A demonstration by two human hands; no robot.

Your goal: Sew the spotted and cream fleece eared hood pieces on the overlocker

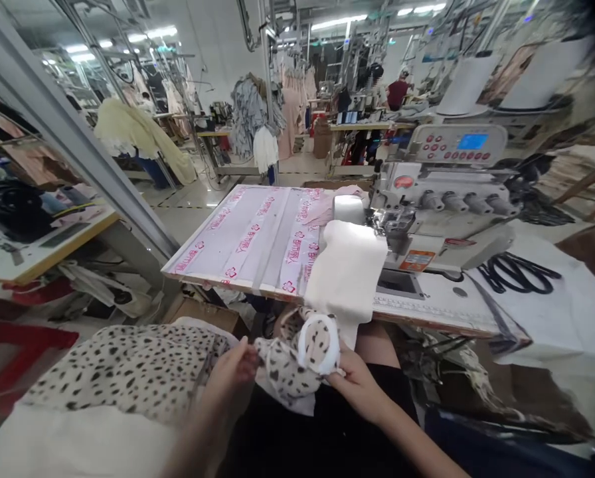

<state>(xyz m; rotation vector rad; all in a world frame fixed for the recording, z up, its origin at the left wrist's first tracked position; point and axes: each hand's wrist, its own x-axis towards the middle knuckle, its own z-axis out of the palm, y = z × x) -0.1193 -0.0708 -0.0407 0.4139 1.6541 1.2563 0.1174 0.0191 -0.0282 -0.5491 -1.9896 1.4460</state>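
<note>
A spotted cloth piece (287, 375) with a white ring-shaped edge (302, 342) hangs over the lap, below the table's front edge. My right hand (354, 378) pinches its right side, fingers closed on the cloth. At its left end is my left hand (235, 372), blurred, with the fingertips close to the fabric; whether they grip it is unclear. A larger heap of spotted cloth (123, 365) lies to the left. Cream fabric (347, 265) drapes from the sewing machine (437, 206) over the table edge.
The table (238, 232) is covered with printed pink-and-white sheeting. A black coiled cord (519, 272) lies right of the machine. A metal post (88, 139) slants across the left. Thread cones (467, 79) stand above the machine. Further back, a person in a dark red top (398, 93) is at another station.
</note>
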